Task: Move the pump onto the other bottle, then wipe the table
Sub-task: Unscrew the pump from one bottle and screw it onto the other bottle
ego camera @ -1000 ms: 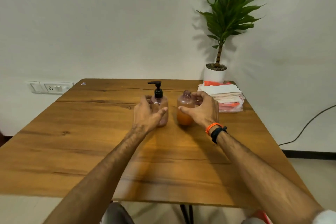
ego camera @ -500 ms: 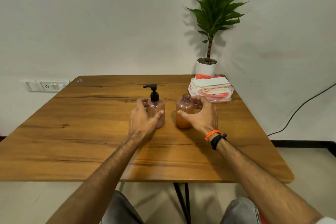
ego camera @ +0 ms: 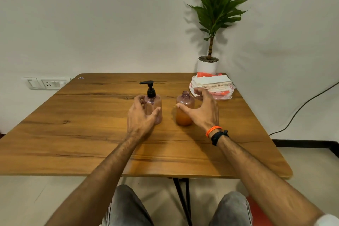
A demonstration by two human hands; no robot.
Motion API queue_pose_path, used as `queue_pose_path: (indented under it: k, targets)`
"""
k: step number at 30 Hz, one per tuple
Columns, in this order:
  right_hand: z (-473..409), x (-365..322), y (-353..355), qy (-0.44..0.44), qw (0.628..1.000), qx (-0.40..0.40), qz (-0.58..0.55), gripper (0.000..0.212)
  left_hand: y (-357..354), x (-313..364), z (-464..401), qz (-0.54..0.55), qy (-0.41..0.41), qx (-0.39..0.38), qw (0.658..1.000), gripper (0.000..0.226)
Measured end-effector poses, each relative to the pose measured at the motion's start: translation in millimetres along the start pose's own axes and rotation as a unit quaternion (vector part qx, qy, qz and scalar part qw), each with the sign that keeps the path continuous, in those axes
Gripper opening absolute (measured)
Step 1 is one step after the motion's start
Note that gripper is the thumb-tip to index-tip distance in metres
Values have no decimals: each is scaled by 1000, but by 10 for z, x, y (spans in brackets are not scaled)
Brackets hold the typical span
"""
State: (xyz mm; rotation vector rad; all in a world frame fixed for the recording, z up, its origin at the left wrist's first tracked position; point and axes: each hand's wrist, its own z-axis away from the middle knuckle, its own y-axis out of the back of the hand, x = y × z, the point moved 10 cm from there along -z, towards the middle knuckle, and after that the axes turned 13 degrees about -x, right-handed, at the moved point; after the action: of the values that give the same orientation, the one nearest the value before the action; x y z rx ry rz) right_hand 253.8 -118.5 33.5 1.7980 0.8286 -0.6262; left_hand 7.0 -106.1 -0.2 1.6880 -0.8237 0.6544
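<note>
1. Table (ego camera: 73, 134): wooden top, set against a white wall; two bottles stand upright near its middle, side by side and apart.
2. Pump bottle (ego camera: 154, 108): clear pinkish body, the left one of the pair; the black pump (ego camera: 150, 89) sits screwed on its neck, spout pointing left.
3. Open bottle (ego camera: 184, 110): no cap, neck bare, orange liquid filling its lower part.
4. Left hand (ego camera: 141, 117): cupped around the pump bottle, thumb across the front and fingers behind; whether it grips firmly cannot be told.
5. Right hand (ego camera: 203, 110): spread wide beside the open bottle, thumb tip touching the front of it, fingers curved clear behind; nothing held.
6. Cloths (ego camera: 212, 83): folded stack at the far right corner, just beyond the right hand's fingers.
7. Plant (ego camera: 216, 11): white pot behind the cloths.
8. Socket (ego camera: 45, 83): on the wall, left.
</note>
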Motion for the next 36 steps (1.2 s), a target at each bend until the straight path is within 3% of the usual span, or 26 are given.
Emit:
queue_pose_path:
  k: [5, 9, 16, 26, 30, 36]
  targets:
    - [20, -658, 148, 117, 991, 43, 48, 54, 175, -50, 67, 1, 10, 12, 1000, 73]
    - [-12, -1077, -90, 163, 985, 2, 55, 39, 260, -110, 112, 16, 13, 17, 1000, 75]
    - [-194, -1115, -958, 92, 981, -138, 100, 51, 227, -231, 127, 78, 7, 6, 997, 71]
    - [-371, -980, -1057, 42, 995, -91, 6, 27, 159, -490, 41, 118, 28, 21, 992, 65]
    - [-426, -953, -1054, 51, 994, -95, -9, 27, 56, -614, -11, 108, 38, -16, 993, 78]
    - [-452, -956, -1079, 70, 992, -101, -23, 27, -22, -777, -4, 146, 42, -13, 988, 77]
